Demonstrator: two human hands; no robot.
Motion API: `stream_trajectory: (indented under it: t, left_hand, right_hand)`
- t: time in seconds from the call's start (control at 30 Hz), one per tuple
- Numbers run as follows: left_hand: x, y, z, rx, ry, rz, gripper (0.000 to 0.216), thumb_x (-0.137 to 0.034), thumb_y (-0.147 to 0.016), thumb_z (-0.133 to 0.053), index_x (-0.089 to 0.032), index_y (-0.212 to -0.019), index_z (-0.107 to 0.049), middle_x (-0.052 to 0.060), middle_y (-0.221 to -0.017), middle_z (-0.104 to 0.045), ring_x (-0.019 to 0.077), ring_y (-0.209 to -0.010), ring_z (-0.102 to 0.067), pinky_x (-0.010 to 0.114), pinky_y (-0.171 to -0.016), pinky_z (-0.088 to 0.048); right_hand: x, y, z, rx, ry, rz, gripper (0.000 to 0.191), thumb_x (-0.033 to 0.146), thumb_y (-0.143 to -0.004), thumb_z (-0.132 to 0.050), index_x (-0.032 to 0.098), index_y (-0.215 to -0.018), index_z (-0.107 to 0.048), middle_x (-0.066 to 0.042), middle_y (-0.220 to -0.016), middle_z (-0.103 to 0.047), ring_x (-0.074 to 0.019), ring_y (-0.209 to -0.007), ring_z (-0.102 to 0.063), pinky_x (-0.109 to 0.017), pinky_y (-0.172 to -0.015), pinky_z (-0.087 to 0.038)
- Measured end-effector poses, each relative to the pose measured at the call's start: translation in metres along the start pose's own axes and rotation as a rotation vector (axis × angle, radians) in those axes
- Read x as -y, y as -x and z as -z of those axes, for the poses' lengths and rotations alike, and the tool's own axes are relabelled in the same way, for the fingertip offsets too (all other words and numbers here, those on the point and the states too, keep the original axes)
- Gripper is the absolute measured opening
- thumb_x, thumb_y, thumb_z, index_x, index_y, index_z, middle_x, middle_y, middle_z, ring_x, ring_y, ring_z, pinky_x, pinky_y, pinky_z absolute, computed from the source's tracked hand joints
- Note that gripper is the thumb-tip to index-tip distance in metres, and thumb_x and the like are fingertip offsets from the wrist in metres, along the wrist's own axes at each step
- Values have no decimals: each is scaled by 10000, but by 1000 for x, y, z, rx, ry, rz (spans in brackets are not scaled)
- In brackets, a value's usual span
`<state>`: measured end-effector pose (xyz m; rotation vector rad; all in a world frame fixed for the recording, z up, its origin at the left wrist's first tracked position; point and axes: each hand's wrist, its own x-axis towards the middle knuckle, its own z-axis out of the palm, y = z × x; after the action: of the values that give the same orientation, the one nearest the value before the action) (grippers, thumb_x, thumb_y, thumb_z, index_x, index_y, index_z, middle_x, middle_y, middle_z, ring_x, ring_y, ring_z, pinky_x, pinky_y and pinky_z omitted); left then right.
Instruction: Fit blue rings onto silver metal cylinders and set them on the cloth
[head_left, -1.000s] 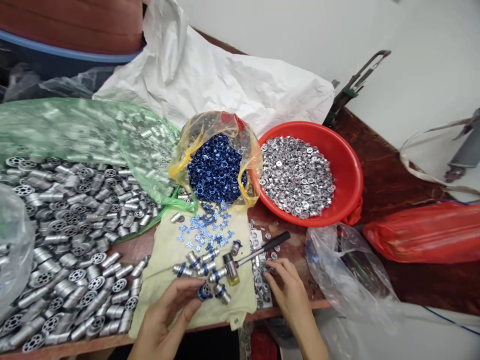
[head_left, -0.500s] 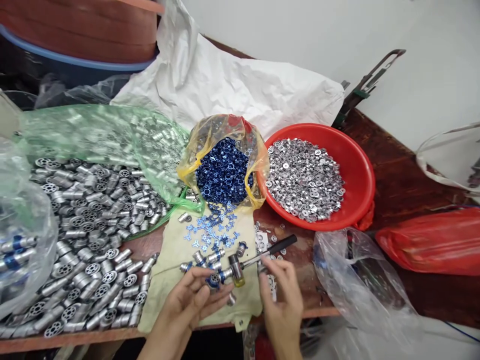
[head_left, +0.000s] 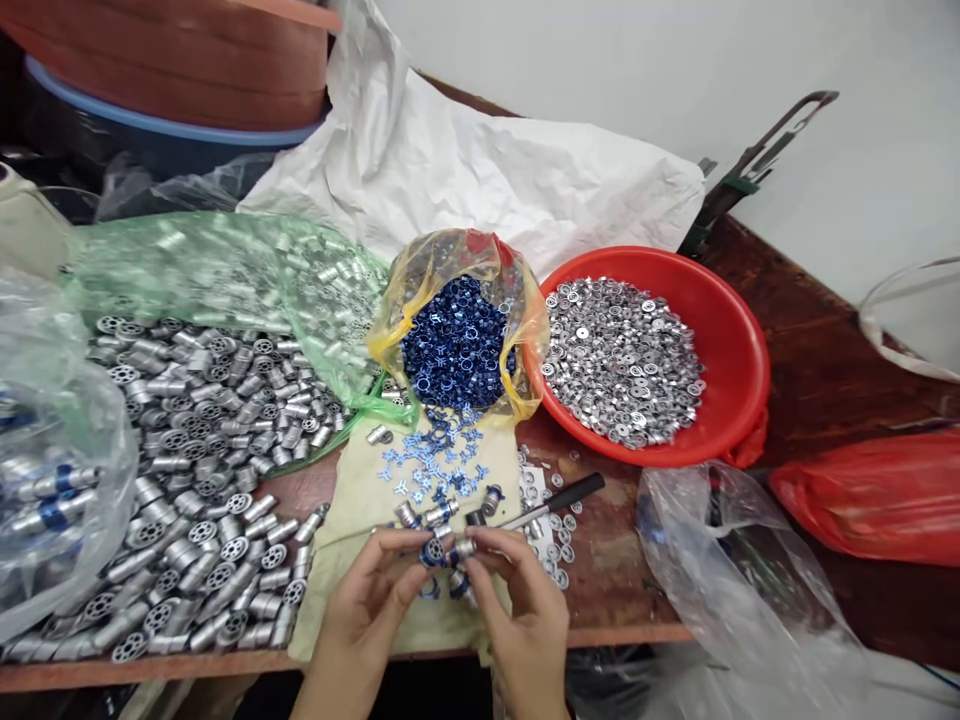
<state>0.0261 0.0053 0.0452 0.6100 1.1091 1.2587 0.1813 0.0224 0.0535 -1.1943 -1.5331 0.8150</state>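
My left hand (head_left: 375, 595) is closed in a pinch on a small metal cylinder with a blue ring (head_left: 433, 551), its holed end facing me. Close beside it, the fingers of my right hand (head_left: 521, 600) pinch a silver metal cylinder (head_left: 462, 548); whether the two parts touch, I cannot tell. Under and behind the hands lies a pale cloth (head_left: 352, 520). A hammer (head_left: 574, 493) rests just beyond my right hand, its head partly hidden by the fingers. More blue-ringed cylinders (head_left: 441, 512) and loose blue three-armed pieces (head_left: 420, 465) are spread on the cloth.
Silver cylinders (head_left: 180, 550) are heaped at the left, partly under a green bag (head_left: 187, 260). A yellow bag (head_left: 386, 335) holds blue rings. The red basin (head_left: 739, 370) contains small silver discs. Clear plastic bags (head_left: 720, 560) lie at both sides.
My right hand has moved left from beside the hammer and closed on a silver cylinder. The left hand keeps its blue-ringed part. The view has shifted slightly.
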Motion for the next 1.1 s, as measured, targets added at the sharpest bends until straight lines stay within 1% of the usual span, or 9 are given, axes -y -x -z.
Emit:
stream_trajectory:
  t: [0.1,0.43,0.7,0.77,0.83,0.9,0.93,1.0,1.1]
  left_hand:
    - [5,2,5,43,-183,-77,194,-354,-918,-681,-237,-1066,-725,58,-1084,-795,241,-1064,-742,303,-938,-591]
    - [11,7,10,18,-395,-256,148,-295,-948,-634,-267,-1063,-723,22,-1042,-778,188,-1001,-746,228,-891,-590]
    - [8,4,18,83,-689,-652,274,-97,-950,-578,-263,-1150,-666,27,-1097,-768,151,-1048,-733,217,-951,-570]
    - [8,4,20,85,-720,-745,297,-60,-932,-586,-250,-1146,-669,37,-1102,-769,159,-1102,-700,242,-986,-555]
    - [8,3,22,88,-723,-831,314,-27,-908,-603,-244,-1121,-683,34,-1075,-778,166,-1140,-656,252,-991,-548]
    - [8,4,25,135,-689,-905,346,0,-893,-606,-250,-1119,-687,22,-1064,-792,172,-1165,-626,264,-991,-546]
    - [8,6,26,176,-668,-920,367,7,-892,-604,-262,-1128,-688,16,-1090,-796,180,-1192,-614,281,-1002,-542]
    - [5,11,27,235,-614,-848,391,-29,-908,-611,-289,-1193,-675,23,-1204,-776,206,-1240,-607,318,-1018,-537]
    - [2,23,25,203,-389,-347,303,-268,-983,-592,-318,-1278,-636,51,-1226,-756,217,-1088,-704,317,-915,-578]
  right_hand:
    - [7,-6,-2,20,-168,-126,217,153,-931,-666,285,-1089,-736,-25,-1043,-743,-163,-980,-724,-226,-826,-600]
    - [6,-4,-4,76,-188,-126,203,177,-934,-674,309,-1069,-749,0,-1012,-742,-150,-978,-693,-220,-844,-561]
    - [10,4,-3,85,45,158,408,32,-911,-615,304,-1204,-694,-43,-1105,-725,-188,-1049,-657,-326,-946,-515]
    - [11,4,-1,118,-103,-64,290,151,-932,-650,310,-1172,-689,-34,-1051,-709,-187,-992,-662,-308,-869,-538]
    - [12,4,1,264,-343,-378,205,345,-936,-676,283,-1131,-682,-28,-984,-664,-164,-837,-652,-271,-723,-541]
    - [12,6,3,449,-558,-554,346,520,-889,-691,238,-1088,-671,-25,-935,-613,-131,-698,-588,-251,-620,-495]
    - [12,8,3,501,-614,-559,407,578,-856,-700,224,-1053,-662,-22,-915,-593,-124,-674,-557,-252,-610,-474]
    - [13,12,4,437,-552,-451,430,603,-812,-719,222,-988,-626,-9,-867,-559,-133,-686,-519,-259,-623,-439]
    - [15,21,5,214,-133,-158,296,442,-789,-749,230,-893,-570,15,-780,-492,-158,-709,-473,-281,-654,-411]
